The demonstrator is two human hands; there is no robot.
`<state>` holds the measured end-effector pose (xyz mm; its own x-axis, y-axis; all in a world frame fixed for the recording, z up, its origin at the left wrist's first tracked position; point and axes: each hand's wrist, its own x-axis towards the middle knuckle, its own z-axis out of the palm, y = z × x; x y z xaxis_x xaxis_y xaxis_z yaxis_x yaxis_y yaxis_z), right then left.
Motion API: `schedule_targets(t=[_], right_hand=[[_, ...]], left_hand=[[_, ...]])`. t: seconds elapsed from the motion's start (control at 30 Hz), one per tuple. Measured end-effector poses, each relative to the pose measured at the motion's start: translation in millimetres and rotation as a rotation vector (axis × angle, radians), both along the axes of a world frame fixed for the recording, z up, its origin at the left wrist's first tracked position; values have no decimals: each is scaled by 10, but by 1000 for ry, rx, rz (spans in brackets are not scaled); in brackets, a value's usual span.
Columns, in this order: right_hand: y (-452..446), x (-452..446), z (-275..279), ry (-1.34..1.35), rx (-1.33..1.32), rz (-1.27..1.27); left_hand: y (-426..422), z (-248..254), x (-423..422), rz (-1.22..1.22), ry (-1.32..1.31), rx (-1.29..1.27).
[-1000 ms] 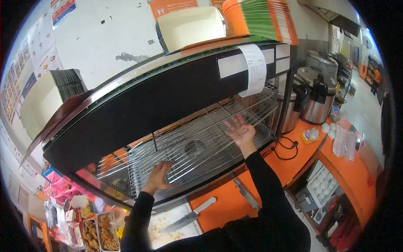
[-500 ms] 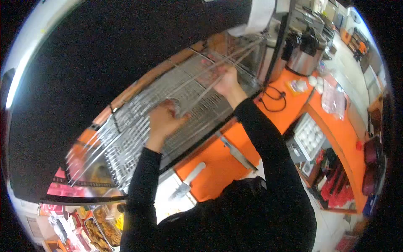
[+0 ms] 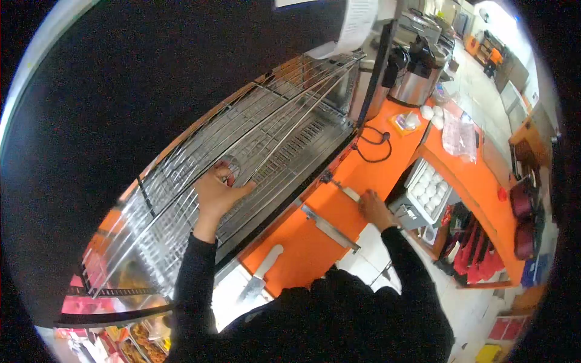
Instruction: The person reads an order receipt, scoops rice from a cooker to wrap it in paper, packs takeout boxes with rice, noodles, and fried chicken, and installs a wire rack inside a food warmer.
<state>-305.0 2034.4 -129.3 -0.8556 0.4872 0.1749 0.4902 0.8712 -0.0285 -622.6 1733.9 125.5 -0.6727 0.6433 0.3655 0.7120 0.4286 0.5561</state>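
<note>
My left hand [image 3: 215,192] reaches over the wire rack [image 3: 266,130] in the metal display case, thumb spread to the right. Its fingers are curled around a small round, shiny thing with red in it [image 3: 229,171], whose kind I cannot make out. Over the orange counter, my right hand [image 3: 375,210] is palm down at the end of a narrow metal strip [image 3: 351,193]; its fingers are partly hidden and blurred. To its left lies a long flat-bladed tool [image 3: 330,228]. Farther left, a broad-bladed tool with a pale handle [image 3: 268,263] rests at the counter edge.
A black cord [image 3: 381,151] curls on the orange counter [image 3: 396,172]. Behind it stand steel cookers [image 3: 414,78]. A tray of white round items [image 3: 428,190] sits under the right-hand counter. Trays of food [image 3: 145,342] show at lower left. A person [image 3: 493,59] is far off.
My right hand has left the rack and moved down and right to the orange counter. My left hand stays over the rack with the round thing. The view has shifted slightly.
</note>
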Motion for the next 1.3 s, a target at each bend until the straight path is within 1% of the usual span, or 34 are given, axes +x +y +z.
schedule_targets(t=[0.03,0.13,0.17,0.2,0.27,0.3,0.33,0.4,0.47,0.53,0.6,0.67,0.7,0.73,0.8,0.83,0.87,0.9,0.97,1.03,1.13,1.17,1.3], right_hand=[[-79,128,-14,87,78,-20],[38,359,-170,198,44,61],[153,511,-268,73,-82,4],[333,633,-353,-50,-208,-55],[489,911,254,-547,152,193],[334,712,1069,-548,-150,26],[180,513,1883,-512,-410,-173],[158,315,2557,-134,-597,72],[197,-179,2713,21,-363,145],[521,-780,2429,193,-37,338],[578,-1485,2516,186,-100,157],[1015,-2117,2263,104,56,125],[1113,-2312,2233,144,44,96],[1189,-2475,2198,183,30,66],[1512,-2751,1966,220,209,147],[1596,-2866,1886,286,193,159],[1661,-2976,1827,352,178,173],[1713,-3089,1767,464,59,160],[1707,-3143,1804,519,-8,167],[1736,-3118,1897,407,96,205],[1683,-3107,1962,24,394,-7],[1677,-3084,1978,76,332,-4],[1633,-3019,2044,289,83,12]], left_hand=[[6,31,2,7,-21,-13],[7,35,0,42,-113,-85],[7,41,-17,52,-139,-116],[9,32,-25,47,-96,-75],[-1,-17,-15,31,-8,-8],[-4,-25,-26,47,6,-38],[-1,-28,-27,62,18,-67],[7,-31,-32,79,28,-86],[-7,-44,-22,88,-13,-85],[-21,-51,-27,89,-110,-108],[0,-35,-17,101,-187,-98],[15,-33,17,104,-237,-48],[21,-31,26,94,-270,-23],[18,-25,19,105,-237,-75],[5,-37,1,123,-191,-131],[0,-55,-6,130,-179,-135],[-6,-73,-13,137,-166,-139],[-7,-67,-8,135,-165,-126],[-16,-74,-8,141,-182,-99],[-19,-99,-18,151,-216,-72],[25,-25,30,157,-273,24],[33,-19,29,153,-269,32],[10,-27,-9,122,-97,-38]])
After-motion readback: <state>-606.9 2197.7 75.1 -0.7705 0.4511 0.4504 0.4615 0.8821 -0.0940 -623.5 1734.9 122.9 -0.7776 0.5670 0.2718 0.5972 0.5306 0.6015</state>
